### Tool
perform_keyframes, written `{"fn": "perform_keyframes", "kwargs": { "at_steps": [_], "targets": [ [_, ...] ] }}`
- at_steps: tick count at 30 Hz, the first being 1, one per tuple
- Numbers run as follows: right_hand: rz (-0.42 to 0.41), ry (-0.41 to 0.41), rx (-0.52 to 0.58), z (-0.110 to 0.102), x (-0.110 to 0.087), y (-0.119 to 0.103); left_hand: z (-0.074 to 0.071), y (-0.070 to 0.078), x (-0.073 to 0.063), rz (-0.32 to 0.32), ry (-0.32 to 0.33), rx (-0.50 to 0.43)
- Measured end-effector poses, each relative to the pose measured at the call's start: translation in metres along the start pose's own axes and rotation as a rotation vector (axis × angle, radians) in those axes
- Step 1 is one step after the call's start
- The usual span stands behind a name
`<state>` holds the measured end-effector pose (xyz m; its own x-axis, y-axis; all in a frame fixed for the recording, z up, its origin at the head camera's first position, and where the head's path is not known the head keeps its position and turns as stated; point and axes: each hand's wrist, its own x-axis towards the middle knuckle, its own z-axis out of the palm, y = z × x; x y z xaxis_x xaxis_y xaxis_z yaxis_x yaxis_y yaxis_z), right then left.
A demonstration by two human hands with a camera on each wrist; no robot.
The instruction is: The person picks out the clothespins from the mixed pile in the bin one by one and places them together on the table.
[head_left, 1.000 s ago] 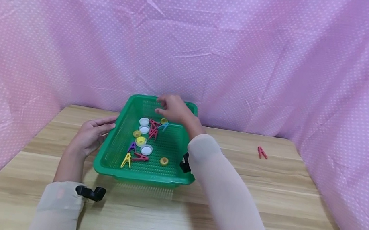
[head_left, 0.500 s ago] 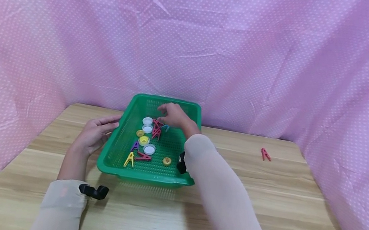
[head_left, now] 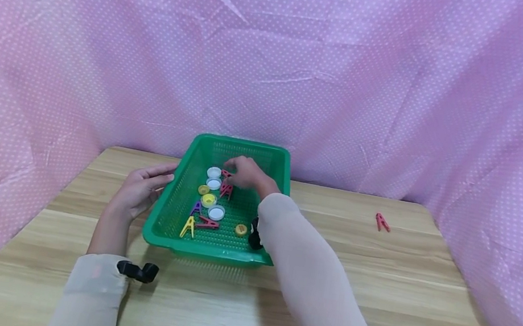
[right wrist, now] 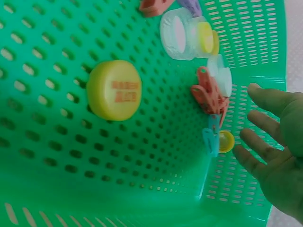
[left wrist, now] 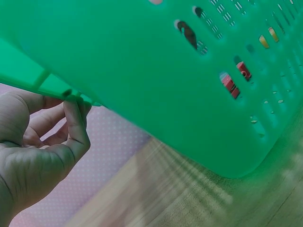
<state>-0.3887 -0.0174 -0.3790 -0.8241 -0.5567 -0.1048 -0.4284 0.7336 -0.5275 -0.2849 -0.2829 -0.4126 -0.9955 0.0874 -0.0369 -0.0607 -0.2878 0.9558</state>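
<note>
My left hand holds the left rim of a green plastic basket; in the left wrist view its thumb and fingers pinch the rim. My right hand is inside the basket, over its far part. In the right wrist view the fingers are spread and nothing is between them. Close to those fingers lie red clothespins, a blue clothespin and a yellow cap. White caps, a yellow-centred clear cap, a purple clothespin and a yellow clothespin lie along the left side.
Outside the basket, a red clothespin lies on the wooden table at the right. A round yellow cap sits near the basket's front. Pink dotted cloth hangs behind and at both sides.
My right hand has come down lower into the basket, now over the red clothespins and hiding the blue one in the head view. The left hand stays at the rim.
</note>
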Motion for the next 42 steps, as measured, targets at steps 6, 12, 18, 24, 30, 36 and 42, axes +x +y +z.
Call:
{"fn": "perform_keyframes", "kwargs": {
  "at_steps": [6, 12, 18, 24, 30, 36, 42],
  "targets": [
    [0.027, -0.036, -0.021, 0.007, 0.000, 0.001, -0.003, 0.000, 0.000, -0.001, 0.015, 0.026],
    [0.051, -0.117, -0.095, 0.011, 0.002, 0.008, -0.001, -0.001, 0.002, -0.001, 0.001, 0.024],
    [0.058, -0.163, -0.134, 0.015, 0.001, 0.008, -0.001, -0.001, 0.002, 0.013, -0.012, 0.032],
    [0.080, -0.178, -0.181, 0.017, 0.000, 0.004, -0.001, -0.001, 0.002, 0.016, -0.012, 0.035],
    [0.065, -0.183, -0.233, 0.017, 0.002, 0.002, -0.001, -0.001, 0.001, 0.014, -0.005, 0.023],
    [0.014, -0.196, -0.242, 0.013, 0.001, 0.003, 0.001, 0.001, 0.001, -0.006, 0.009, 0.030],
    [-0.002, -0.254, -0.201, 0.007, 0.000, 0.001, 0.001, 0.002, 0.001, -0.014, 0.011, 0.031]
  ]
}}
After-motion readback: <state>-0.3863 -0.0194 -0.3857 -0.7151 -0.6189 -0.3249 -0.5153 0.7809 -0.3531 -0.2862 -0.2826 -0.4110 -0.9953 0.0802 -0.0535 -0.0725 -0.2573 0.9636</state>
